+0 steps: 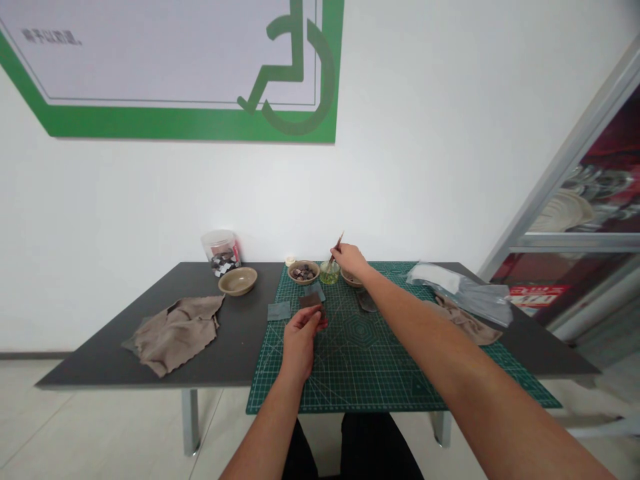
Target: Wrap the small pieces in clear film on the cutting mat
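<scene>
My right hand (351,260) pinches a thin brush-like stick (339,240) with a brown shaft, held tilted. Its lower end reaches into a small clear cup (329,273) of yellow-green liquid. Closer to me, my left hand (300,337) is closed in a pinch over the green cutting mat (370,383). Something small and reddish shows at its fingertips, too small to name. Just beyond those fingers is a dark brown square piece (310,300). Grey-blue squares lie nearby, one flat piece (279,311) to the left and another piece (315,291) behind.
A bowl of dark bits (303,272) stands left of the cup; another bowl (351,279) is partly behind my right hand. Leftward are an empty tan bowl (238,281), a clear tub (221,253) and a brown cloth (177,330). Plastic bags (460,290) and another cloth (473,322) lie right.
</scene>
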Action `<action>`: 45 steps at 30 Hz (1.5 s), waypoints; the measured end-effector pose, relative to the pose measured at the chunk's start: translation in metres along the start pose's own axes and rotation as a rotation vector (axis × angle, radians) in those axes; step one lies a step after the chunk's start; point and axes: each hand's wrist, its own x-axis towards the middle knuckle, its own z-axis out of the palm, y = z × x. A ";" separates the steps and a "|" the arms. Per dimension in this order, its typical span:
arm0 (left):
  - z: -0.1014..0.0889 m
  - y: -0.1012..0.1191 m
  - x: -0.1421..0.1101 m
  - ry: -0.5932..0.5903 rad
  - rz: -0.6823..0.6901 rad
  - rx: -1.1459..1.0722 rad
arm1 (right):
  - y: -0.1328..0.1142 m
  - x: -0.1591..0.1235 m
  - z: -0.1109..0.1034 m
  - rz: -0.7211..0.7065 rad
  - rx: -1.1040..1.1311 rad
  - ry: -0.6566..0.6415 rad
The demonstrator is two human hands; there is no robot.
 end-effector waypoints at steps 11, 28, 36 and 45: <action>0.000 -0.001 0.000 -0.043 0.000 0.038 | 0.004 -0.006 -0.009 0.045 0.163 0.206; 0.002 0.001 -0.002 -0.065 -0.026 0.066 | -0.004 0.010 0.026 0.138 0.149 0.134; 0.000 0.000 -0.002 -0.095 -0.031 0.092 | 0.003 0.025 0.027 0.172 0.288 0.018; 0.000 -0.001 -0.002 -0.105 -0.034 0.097 | 0.001 0.030 0.015 0.165 0.291 0.043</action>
